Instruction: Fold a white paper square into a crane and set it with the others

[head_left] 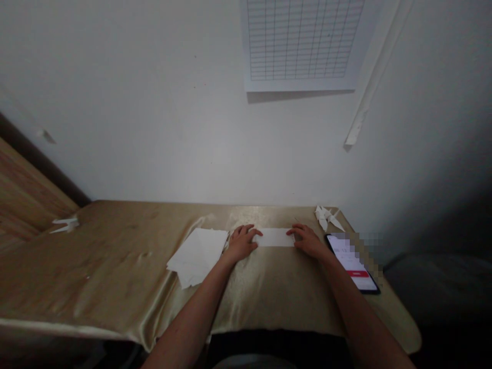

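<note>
A white sheet of paper (274, 237), folded into a long rectangle, lies flat on the cloth-covered table between my two hands. My left hand (243, 243) grips its left end, the index finger over the top edge and the thumb near the lower corner. At the right end my right hand (306, 240) holds the paper in the same way, fingers curved over it. A loose stack of white paper sheets (202, 251) lies just left of my left hand, its edges fanned out unevenly.
Folded paper cranes (328, 217) sit at the table's back right corner. A phone (355, 269) with a lit screen lies beside my right forearm. Another small folded paper piece (66, 224) is at the far left. A gridded sheet (303, 46) hangs on the wall behind the table.
</note>
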{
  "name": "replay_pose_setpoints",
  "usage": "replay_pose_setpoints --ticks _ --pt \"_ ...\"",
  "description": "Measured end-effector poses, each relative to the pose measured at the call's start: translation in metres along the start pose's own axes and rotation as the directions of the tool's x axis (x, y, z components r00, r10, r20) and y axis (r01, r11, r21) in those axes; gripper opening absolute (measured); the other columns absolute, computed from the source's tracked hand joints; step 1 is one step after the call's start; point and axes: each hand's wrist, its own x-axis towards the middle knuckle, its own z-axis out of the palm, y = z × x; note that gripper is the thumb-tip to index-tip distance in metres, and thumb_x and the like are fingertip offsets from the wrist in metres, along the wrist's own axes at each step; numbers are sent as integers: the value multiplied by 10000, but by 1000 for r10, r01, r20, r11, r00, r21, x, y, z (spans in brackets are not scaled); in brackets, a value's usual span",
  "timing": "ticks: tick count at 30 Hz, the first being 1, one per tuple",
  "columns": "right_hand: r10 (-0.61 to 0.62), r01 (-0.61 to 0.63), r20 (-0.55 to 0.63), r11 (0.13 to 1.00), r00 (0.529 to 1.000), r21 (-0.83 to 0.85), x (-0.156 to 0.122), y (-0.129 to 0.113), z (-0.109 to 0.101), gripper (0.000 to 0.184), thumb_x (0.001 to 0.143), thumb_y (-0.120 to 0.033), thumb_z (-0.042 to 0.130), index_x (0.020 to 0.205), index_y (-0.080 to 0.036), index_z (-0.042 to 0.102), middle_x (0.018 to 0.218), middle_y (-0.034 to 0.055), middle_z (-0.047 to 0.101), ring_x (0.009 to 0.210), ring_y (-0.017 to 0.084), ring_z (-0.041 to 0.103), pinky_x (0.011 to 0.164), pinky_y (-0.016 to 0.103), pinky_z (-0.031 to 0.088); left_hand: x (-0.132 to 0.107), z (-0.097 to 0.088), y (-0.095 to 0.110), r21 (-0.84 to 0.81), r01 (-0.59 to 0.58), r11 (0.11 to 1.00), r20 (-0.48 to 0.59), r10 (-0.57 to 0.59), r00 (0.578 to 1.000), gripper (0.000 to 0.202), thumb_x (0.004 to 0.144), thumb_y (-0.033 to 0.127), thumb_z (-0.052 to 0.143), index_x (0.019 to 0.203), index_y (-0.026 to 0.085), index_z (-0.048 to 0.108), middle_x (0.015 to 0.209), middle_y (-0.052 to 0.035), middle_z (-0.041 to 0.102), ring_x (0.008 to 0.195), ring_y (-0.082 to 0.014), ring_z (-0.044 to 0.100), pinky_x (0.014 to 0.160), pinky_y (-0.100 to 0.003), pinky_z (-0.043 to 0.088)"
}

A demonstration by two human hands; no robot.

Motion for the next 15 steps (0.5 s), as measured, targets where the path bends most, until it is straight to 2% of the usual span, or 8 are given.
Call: replay_pose_setpoints --ticks 7,11,15 --pt "-28 30 -44 999 999 42 0 7 3 512 795 -76 483 1216 -251 716 1460 60 537 1386 213 467 1197 401 318 -3 -3 3 17 -29 999 -35 30 999 410 889 236 563 1268 361 656 1537 7 488 1437 -237 391 1214 -455 269" --pt "-43 46 -62 997 997 59 -5 1 1 363 863 -237 568 1191 -232 725 1455 84 542 1373 245 481 1192 424 327 -6 -4 14 27 -10 1000 -101 13 995 327 904 313 586 1211 328 698 1482 -27 537 1408 -266 412 1192 -447 299" --pt "-48 51 -118 998 992 25 -11 -5 5 376 827 -338 671 1184 -224 706 1447 93 549 1371 270 475 1181 449 328 -7 4 21 61 -40 997 -165 49 985 400 891 318 617 1286 276 662 1483 -70 528 1412 -305 384 1190 -488 295"
